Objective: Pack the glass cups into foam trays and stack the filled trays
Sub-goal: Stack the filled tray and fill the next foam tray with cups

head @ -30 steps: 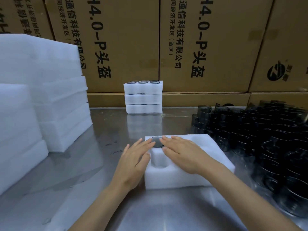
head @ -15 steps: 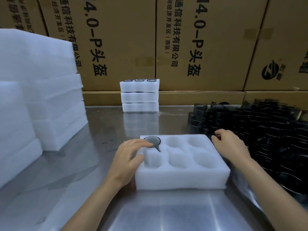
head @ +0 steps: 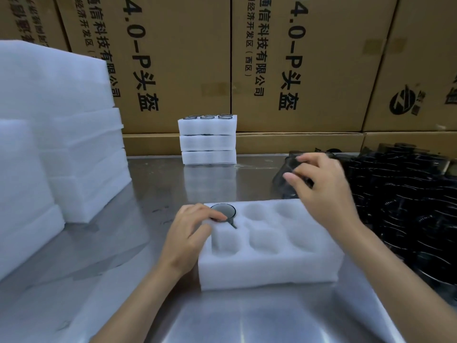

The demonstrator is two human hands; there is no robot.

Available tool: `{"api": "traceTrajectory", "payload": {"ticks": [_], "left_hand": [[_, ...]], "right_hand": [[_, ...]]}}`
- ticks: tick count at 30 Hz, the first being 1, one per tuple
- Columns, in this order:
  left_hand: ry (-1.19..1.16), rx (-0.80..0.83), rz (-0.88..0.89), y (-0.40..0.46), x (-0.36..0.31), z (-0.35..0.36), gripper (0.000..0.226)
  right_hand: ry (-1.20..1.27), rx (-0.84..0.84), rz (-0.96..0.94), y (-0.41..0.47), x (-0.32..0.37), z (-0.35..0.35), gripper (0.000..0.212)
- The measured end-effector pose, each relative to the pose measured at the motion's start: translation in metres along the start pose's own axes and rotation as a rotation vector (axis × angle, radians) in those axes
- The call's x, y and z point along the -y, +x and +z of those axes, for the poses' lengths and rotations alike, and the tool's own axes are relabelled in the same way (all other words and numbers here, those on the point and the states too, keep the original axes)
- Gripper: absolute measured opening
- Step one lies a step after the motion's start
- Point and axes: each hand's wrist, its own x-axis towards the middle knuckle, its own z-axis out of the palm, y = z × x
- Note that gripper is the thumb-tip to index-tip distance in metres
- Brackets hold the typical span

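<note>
The white six-pocket foam tray (head: pixel 269 263) is the landmark: soft, matte, with rounded wells, only its far-left well filled by a dark smoked-glass cup (head: pixel 223 211) sitting upright, rim up. The left hand (head: pixel 190 233) rests on the tray's left edge, fingers loosely curled and touching that cup's rim. Beyond the tray's far-right corner, the right hand (head: pixel 324 191) curls its fingers round a second dark glass cup (head: pixel 288 180), blurred, lifted from the glossy heap of cups (head: pixel 405 194) right of the tray. The empty wells lie just nearer than that cup, nearest the right hand.
</note>
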Motion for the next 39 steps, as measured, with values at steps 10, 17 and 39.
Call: {"api": "traceTrajectory", "payload": {"ticks": [10,17,39], "left_hand": [[-0.009,0.0,-0.016,-0.002,0.002,0.002,0.051],[-0.003,0.017,-0.018,-0.001,0.001,0.003,0.047],[0.09,0.235,0.05,0.012,-0.007,-0.007,0.054]], "right_hand": [[0.06,0.293,0.044,-0.02,0.029,0.024,0.02],[-0.121,0.303,0.026,-0.02,0.047,0.038,0.033],[0.218,0.378,0.086,-0.008,0.027,0.017,0.043]]}}
